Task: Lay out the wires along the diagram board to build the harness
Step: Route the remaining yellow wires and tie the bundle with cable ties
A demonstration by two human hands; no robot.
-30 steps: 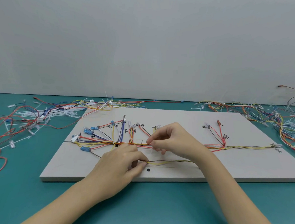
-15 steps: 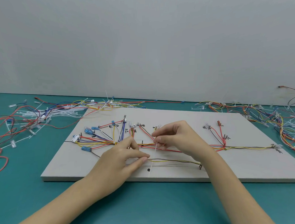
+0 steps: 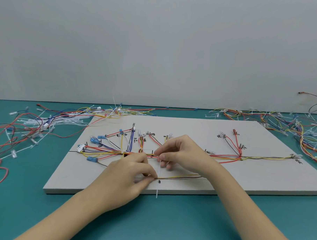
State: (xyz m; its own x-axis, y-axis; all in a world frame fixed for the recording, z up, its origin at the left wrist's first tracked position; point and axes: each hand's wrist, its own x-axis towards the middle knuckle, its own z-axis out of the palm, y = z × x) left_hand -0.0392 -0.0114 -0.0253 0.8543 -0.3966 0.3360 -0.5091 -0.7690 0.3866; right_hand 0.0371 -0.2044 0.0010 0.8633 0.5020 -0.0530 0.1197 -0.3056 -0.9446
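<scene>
Down at the near edge of the diagram board [image 3: 266, 184], a thin yellow-and-brown wire pair [image 3: 180, 177] runs flat along a drawn line, and that is where the action is. The left hand [image 3: 127, 175] pinches the pair's left end between thumb and forefinger, pressing it to the board, likely to keep the run straight on its mark. The right hand [image 3: 182, 153] sits just behind, fingertips closed on the top of a white cable tie [image 3: 158, 176] that crosses the pair and hangs past the board's front edge. It looks like a binding step: tie threaded at the pair, not yet cinched. Behind the hands, the main trunk of the harness [image 3: 226, 157] spans the board left to right, branches fanning up to blue connectors [image 3: 94, 140] and handwritten labels. Out on the teal desk [image 3: 49, 215], loose wires [image 3: 18, 129] sprawl on the left and a tangled heap [image 3: 307, 135] waits on the right.
</scene>
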